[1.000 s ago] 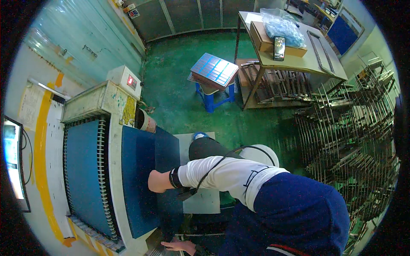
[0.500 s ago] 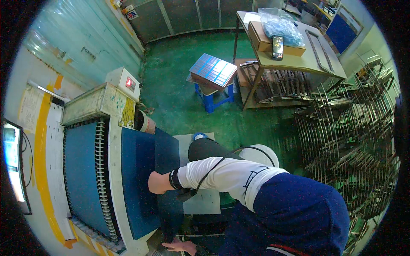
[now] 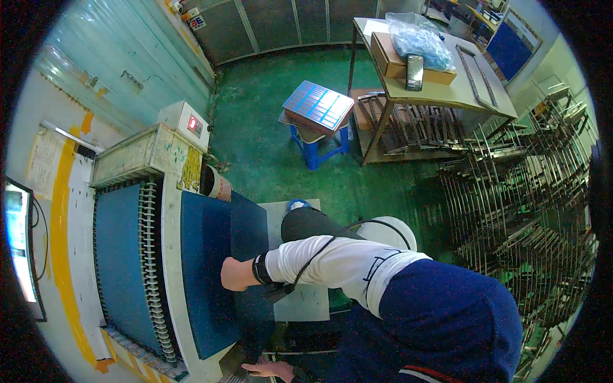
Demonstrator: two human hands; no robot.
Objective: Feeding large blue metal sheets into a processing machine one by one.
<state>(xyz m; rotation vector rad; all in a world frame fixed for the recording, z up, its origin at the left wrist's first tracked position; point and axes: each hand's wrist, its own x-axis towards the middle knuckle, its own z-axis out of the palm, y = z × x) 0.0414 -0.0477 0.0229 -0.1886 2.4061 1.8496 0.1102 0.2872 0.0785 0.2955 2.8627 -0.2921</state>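
My right hand (image 3: 237, 274), below a black wristband and white sleeve, is curled closed at the edge of a dark blue board (image 3: 207, 249) that stands against the machine's pale frame. A second blue board surface (image 3: 250, 223) adjoins it on the right. The fingertips of that hand are hidden. Near the bottom edge, my left hand (image 3: 268, 369) is stretched out with fingers apart, close to the lower corner of the boards. Left of them, another blue panel (image 3: 121, 255) lies within the machine, bordered by a row of metal rings (image 3: 151, 268).
A blue stool (image 3: 313, 156) carries a stack of patterned panels (image 3: 318, 104). At the back right, a table (image 3: 440, 96) holds a cardboard box, a plastic bag and a phone (image 3: 414, 71). Metal racks (image 3: 523, 204) crowd the right side. A white round bucket (image 3: 389, 231) stands near my leg.
The ring row and the blue panel's right edge in the machine have shifted slightly left. Both my hands stay in nearly the same places.
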